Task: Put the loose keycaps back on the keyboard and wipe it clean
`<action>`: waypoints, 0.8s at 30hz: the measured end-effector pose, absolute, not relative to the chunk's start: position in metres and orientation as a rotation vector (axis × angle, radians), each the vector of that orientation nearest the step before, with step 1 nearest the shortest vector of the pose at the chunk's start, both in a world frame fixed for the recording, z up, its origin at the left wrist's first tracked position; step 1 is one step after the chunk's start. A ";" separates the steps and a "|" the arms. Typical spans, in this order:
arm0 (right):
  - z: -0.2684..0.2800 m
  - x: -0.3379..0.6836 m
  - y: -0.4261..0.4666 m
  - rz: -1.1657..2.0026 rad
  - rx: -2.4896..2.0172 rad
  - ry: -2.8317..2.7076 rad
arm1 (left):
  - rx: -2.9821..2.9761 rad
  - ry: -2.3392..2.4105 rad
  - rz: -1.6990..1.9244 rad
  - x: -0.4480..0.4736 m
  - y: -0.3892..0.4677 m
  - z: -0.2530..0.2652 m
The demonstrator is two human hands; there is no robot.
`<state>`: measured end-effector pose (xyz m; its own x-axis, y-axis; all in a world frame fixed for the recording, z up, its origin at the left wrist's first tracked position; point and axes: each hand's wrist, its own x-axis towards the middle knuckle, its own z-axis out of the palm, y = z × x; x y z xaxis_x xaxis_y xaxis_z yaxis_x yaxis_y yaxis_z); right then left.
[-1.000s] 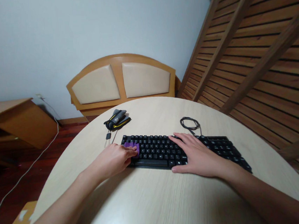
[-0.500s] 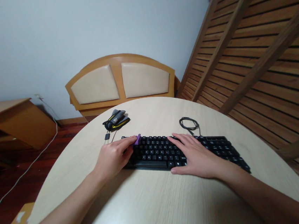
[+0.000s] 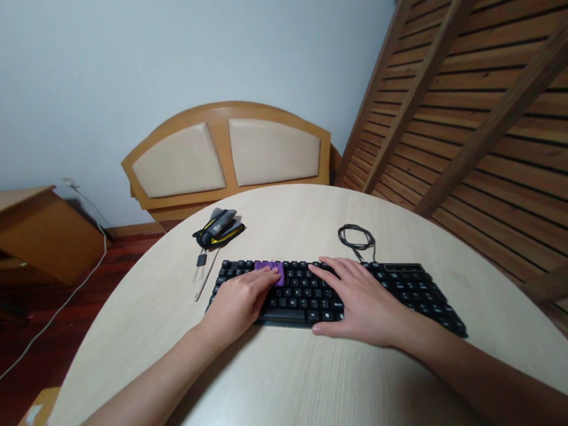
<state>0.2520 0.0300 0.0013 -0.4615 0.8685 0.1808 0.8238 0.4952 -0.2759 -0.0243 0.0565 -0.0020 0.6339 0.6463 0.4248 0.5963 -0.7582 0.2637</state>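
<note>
I am pressing a purple cleaning pad (image 3: 271, 270) onto the upper key rows of the black keyboard (image 3: 321, 288) with my left hand (image 3: 240, 303), its grip closing narrowly on the pad. My right hand (image 3: 360, 301) is lying flat and open across the keyboard's middle, steadying it on the pale round tabletop (image 3: 291, 386).

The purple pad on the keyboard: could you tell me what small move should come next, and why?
Probably slide the purple pad further right along the keyboard. The left hand presses it on the upper rows, left of centre; the right hand steadies the middle, and the keys beyond it lie uncovered.
</note>
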 end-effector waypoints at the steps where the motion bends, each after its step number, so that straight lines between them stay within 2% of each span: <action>1: 0.002 0.252 0.030 0.218 -1.431 -2.447 | 2.753 1.042 0.764 -0.025 0.056 -0.001; 24: 0.000 0.253 0.031 0.199 -1.442 -2.450 | 2.939 0.760 0.463 -0.030 0.037 0.026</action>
<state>0.2534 0.0311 -0.0004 -0.4565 0.8716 0.1784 0.8315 0.4893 -0.2631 -0.0295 0.0373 0.0260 0.8322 0.4839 0.2706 0.4625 -0.8751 0.1425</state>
